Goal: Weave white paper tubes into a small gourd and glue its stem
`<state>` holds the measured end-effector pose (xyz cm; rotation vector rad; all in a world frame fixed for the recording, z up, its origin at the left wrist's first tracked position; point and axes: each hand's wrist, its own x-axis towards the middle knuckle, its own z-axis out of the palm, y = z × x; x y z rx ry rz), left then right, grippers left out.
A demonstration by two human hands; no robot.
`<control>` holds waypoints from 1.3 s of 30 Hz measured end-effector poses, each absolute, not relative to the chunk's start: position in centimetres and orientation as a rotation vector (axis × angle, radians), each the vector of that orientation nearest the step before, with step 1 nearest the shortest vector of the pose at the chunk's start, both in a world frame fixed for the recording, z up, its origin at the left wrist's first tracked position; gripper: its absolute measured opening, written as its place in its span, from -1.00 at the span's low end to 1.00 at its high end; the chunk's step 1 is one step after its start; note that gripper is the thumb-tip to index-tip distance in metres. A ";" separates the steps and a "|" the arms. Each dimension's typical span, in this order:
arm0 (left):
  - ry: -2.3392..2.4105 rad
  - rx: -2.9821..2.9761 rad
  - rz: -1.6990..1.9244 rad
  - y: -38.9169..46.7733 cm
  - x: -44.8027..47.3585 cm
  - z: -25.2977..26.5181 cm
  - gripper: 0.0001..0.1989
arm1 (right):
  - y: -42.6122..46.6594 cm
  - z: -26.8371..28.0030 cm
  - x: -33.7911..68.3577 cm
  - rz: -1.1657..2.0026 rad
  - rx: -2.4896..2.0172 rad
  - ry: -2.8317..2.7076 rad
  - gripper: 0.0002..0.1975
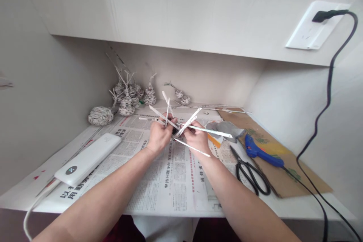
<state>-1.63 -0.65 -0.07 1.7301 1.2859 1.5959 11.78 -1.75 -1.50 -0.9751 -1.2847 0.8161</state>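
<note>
Between my two hands is a small woven piece of rolled paper (176, 133), with several white paper sticks (189, 121) fanning outward from it. My left hand (161, 133) grips it from the left, fingers curled around its base. On the other side my right hand (196, 136) closes on the weave and sticks. One longer paper stick (215, 131) points right past my right hand. The fingertips and most of the woven body are hidden behind the sticks and hands.
Newspaper (153, 185) covers the table. Woven paper gourds (127, 105) cluster at the back left, near a white power bank (89, 159). To the right are black scissors (249, 174), a blue glue gun (262, 152) with its cord, a grey cloth (227, 129) and cardboard (300, 176).
</note>
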 end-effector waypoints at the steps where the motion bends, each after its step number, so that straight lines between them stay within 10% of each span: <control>1: 1.307 1.753 1.598 -0.6 -1.7 0.0 -0.81 | -1.9 -1.3 11.8 0.808 -0.964 -1.310 -0.92; 8: 1.467 1.959 1.538 -0.7 -2.2 0.3 -0.83 | -3.4 0.0 11.8 0.788 -0.972 -1.458 -0.67; 27: 1.102 1.900 1.474 -1.8 -1.4 0.9 -0.86 | -3.3 0.0 12.2 0.295 -1.182 -1.452 -0.89; 33: 0.673 1.734 1.096 -1.4 -2.3 1.7 -0.39 | -2.1 0.4 13.8 0.463 -1.223 -1.302 -0.82; 39: 0.755 1.619 1.082 -0.6 -3.0 1.8 -0.69 | -1.8 0.0 14.0 0.438 -1.224 -1.358 -0.83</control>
